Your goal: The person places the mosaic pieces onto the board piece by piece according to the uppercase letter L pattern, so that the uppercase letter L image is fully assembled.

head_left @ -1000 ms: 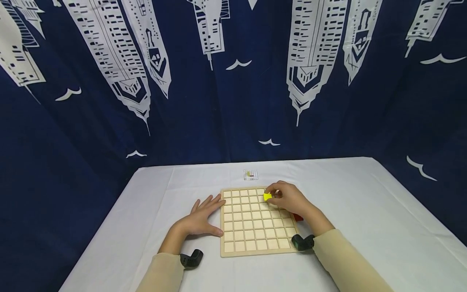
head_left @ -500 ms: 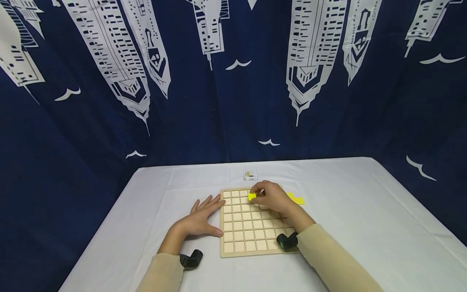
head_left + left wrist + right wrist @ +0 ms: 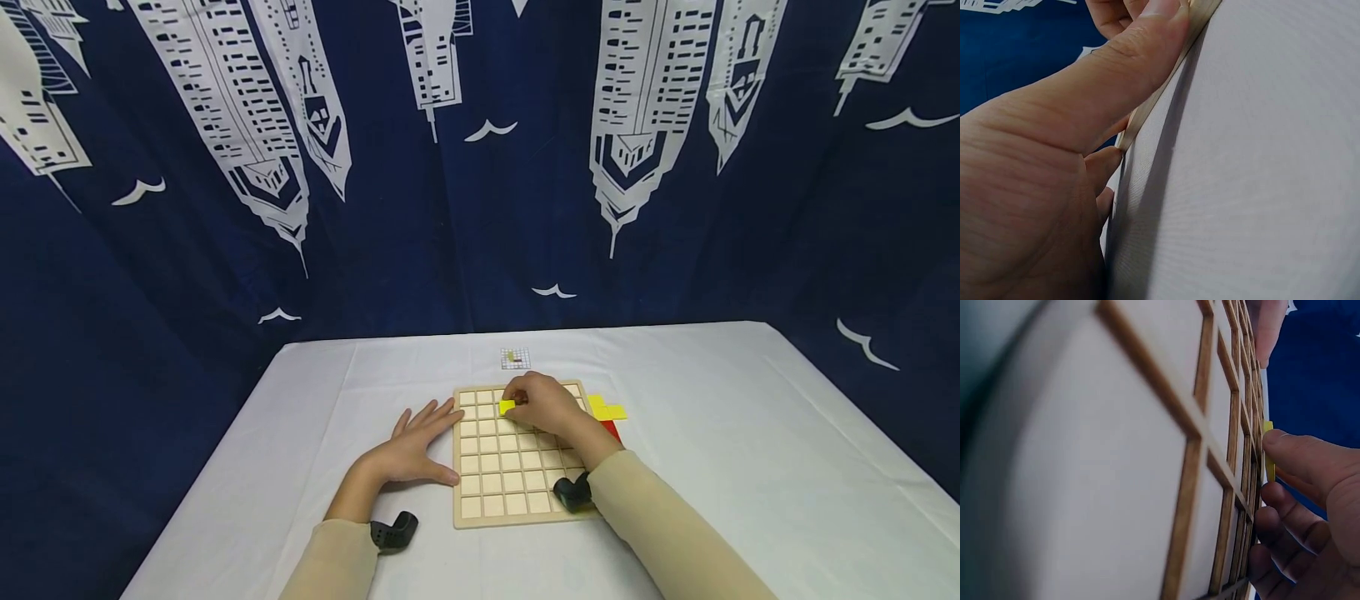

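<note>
Two hands work at a wooden grid board [image 3: 491, 483] in the head view. The right hand [image 3: 551, 404] pinches a small yellow piece [image 3: 507, 407] between thumb and fingers, over the board's far rows and left of its middle. The left hand [image 3: 408, 454] has its fingers spread wide with nothing grasped, tips and thumb touching the board's left rim. Just right of the board lie a stepped yellow piece [image 3: 603, 412] and a red piece [image 3: 612, 430]; beyond the far rim is a small printed grid card [image 3: 515, 359]. The white tabletop [image 3: 750, 467] leaves most room for moving on the right; a curtain [image 3: 450, 275] rises behind its far edge.

In the left wrist view the thumb and fingertips touch the board's slim side, a shadow running along the tabletop beside it.

In the right wrist view the held piece shows thin and side-on, by the board's face; whether it is seated in a cell I cannot tell. It should prove light, stiff and perhaps slippery, best held by opposite edges. The raised dividers [image 3: 1179, 525] could snag it, so lifting seems safer than sliding. The lower fingers curl close to the board, leaving little clearance.
</note>
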A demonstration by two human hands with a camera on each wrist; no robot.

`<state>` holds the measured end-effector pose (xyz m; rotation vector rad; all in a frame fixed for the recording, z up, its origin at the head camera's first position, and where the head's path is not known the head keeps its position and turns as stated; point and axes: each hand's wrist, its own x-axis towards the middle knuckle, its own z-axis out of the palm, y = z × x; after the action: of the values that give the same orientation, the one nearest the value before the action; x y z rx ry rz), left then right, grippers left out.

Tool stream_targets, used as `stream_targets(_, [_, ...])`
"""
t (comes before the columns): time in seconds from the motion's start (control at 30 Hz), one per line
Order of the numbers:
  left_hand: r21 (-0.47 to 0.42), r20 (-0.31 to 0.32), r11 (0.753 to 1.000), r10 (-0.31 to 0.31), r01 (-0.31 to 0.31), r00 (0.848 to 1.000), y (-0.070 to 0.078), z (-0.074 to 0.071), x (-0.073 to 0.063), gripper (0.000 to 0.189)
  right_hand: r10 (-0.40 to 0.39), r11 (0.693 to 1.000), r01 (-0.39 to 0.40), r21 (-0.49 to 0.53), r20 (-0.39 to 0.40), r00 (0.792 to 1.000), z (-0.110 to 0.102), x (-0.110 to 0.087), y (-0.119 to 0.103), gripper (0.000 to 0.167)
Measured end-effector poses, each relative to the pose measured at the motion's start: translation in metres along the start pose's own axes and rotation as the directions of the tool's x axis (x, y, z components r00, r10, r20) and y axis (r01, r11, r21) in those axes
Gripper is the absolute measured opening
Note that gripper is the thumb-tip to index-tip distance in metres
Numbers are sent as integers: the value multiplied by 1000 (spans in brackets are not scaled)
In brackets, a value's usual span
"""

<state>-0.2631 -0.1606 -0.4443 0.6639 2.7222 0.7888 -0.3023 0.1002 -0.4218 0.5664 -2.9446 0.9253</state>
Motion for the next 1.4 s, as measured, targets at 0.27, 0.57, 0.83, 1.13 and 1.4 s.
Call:
stream_targets(0.27, [-2, 3, 1000, 10, -10, 1000, 0, -1, 0, 106, 25, 999, -24, -31, 10, 1000, 2, 3, -2, 20])
stream_targets(0.57, [-2, 3, 1000, 6, -6, 1000, 0, 0, 0, 106, 27, 1000, -27, -14, 13, 1000, 3, 2, -5, 20])
stream_targets(0.83, [-4, 4, 1000, 5, -5, 1000, -2, 3, -1, 106, -30, 998, 29, 64, 18, 999, 3, -2, 0, 19])
stream_targets(1.13, [-7, 0, 1000, 13, -13, 1000, -3, 3, 0, 107, -71, 992, 63, 112, 66, 995, -4, -6, 2, 22])
stream_targets(1.4, [-3, -3, 1000, 9, -9, 1000, -2, 3, 1, 106, -120, 977, 94, 191, 128, 984, -16, -19, 5, 34])
